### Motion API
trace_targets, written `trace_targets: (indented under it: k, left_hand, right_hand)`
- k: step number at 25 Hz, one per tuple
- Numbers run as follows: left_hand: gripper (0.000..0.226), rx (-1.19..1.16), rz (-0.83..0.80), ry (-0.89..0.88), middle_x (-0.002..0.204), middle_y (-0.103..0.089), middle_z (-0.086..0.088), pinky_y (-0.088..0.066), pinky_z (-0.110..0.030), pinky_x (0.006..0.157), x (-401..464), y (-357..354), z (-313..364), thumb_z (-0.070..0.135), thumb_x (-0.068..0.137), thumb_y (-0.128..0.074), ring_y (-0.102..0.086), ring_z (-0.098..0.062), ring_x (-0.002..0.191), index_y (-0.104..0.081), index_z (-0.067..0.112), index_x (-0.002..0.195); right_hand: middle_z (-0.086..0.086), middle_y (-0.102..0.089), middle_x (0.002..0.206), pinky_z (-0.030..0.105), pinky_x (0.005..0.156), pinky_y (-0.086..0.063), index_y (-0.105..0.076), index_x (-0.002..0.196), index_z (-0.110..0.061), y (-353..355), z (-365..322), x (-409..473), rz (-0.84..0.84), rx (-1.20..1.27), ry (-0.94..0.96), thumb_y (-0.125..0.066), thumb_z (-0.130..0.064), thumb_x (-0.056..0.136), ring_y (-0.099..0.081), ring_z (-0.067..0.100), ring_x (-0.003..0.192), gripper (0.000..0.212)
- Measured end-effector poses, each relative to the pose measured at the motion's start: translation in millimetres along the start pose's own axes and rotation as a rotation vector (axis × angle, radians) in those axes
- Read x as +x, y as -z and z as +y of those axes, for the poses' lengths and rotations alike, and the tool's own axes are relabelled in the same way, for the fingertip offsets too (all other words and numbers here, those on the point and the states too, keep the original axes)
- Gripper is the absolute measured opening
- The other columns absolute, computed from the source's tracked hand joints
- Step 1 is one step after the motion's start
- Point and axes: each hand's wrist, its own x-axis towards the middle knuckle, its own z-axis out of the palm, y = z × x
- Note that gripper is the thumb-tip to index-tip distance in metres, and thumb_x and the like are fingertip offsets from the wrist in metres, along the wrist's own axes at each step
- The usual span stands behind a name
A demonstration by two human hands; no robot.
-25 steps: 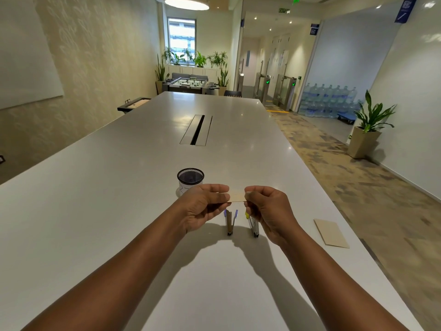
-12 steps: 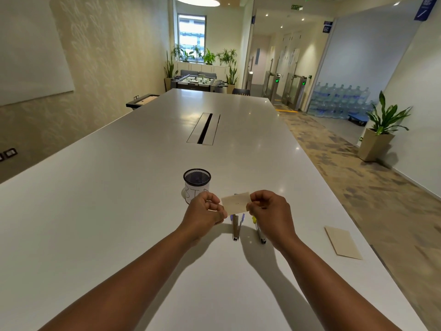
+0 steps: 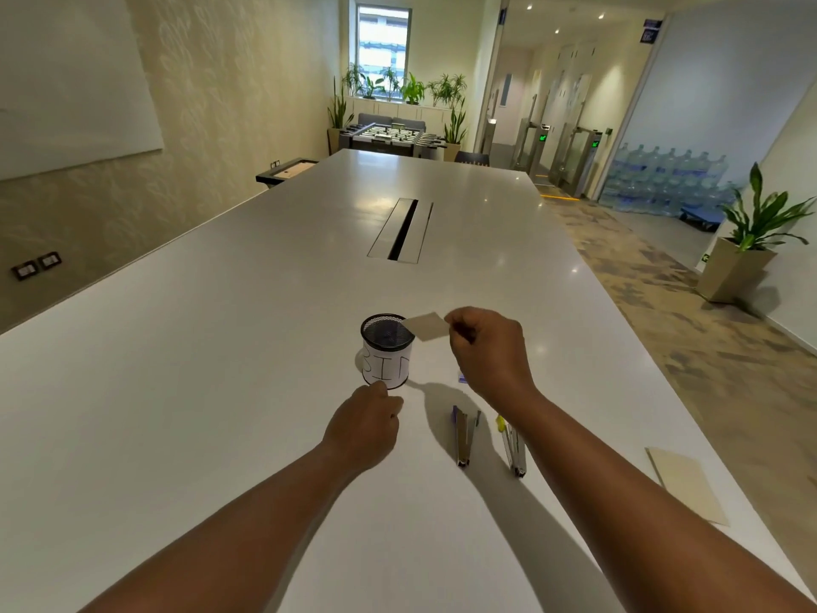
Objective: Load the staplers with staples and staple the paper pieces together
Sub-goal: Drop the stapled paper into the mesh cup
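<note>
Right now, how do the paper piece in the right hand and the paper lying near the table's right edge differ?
The held paper piece is small, raised beside the mesh cup, pinched by the right hand. The paper on the table is larger, flat and untouched. Both are tan.

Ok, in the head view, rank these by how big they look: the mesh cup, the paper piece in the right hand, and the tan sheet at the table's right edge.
1. Tan sheet, though it lies nearer the camera, which inflates it.
2. Mesh cup.
3. Paper piece, pinched in the right hand beside the cup's rim.
</note>
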Motion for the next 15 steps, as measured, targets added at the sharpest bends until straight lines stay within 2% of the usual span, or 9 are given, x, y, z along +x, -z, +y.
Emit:
trace_targets:
  k: [3,7,11,15]
  left_hand:
    - [0.018,0.005,0.017,-0.015,0.083,-0.048,-0.002,-0.036,-0.035,0.062,6.6,-4.6,-7.0,0.016,0.091,-0.045,-0.052,-0.028,0.080,-0.042,0.019,0.074]
    - [0.015,0.020,0.066,-0.016,0.084,-0.051,-0.001,-0.037,-0.034,0.063,10.0,-13.2,-11.9,0.020,0.092,-0.043,-0.052,-0.025,0.080,-0.046,0.018,0.077]
    - [0.020,0.022,0.088,-0.017,0.087,-0.054,-0.001,-0.044,-0.036,0.066,10.8,-17.8,-15.3,0.023,0.091,-0.040,-0.052,-0.023,0.082,-0.058,0.016,0.088]
    - [0.021,0.021,0.093,-0.029,0.083,-0.051,0.001,-0.043,-0.034,0.063,12.1,-18.5,-16.4,0.023,0.090,-0.040,-0.052,-0.022,0.080,-0.059,0.016,0.088]
  right_hand:
    - [0.000,-0.076,0.087,0.029,0.068,-0.052,-0.079,0.097,-0.017,-19.2,-4.2,23.4,-0.029,-0.091,0.114,-0.061,-0.003,0.090,-0.064,0.016,0.075,0.024]
    - [0.007,-0.076,0.090,0.037,0.070,-0.056,-0.079,0.097,-0.015,-43.2,0.1,40.1,-0.129,-0.186,0.176,-0.059,-0.004,0.091,-0.066,0.024,0.079,0.024]
    - [0.008,-0.073,0.084,0.038,0.066,-0.054,-0.077,0.091,-0.015,-62.9,4.1,46.8,-0.234,-0.254,0.183,-0.056,-0.004,0.088,-0.062,0.026,0.074,0.024]
    - [0.011,-0.077,0.091,0.041,0.073,-0.057,-0.079,0.101,-0.013,-77.2,6.6,46.5,-0.282,-0.204,0.154,-0.059,-0.005,0.092,-0.068,0.029,0.082,0.024]
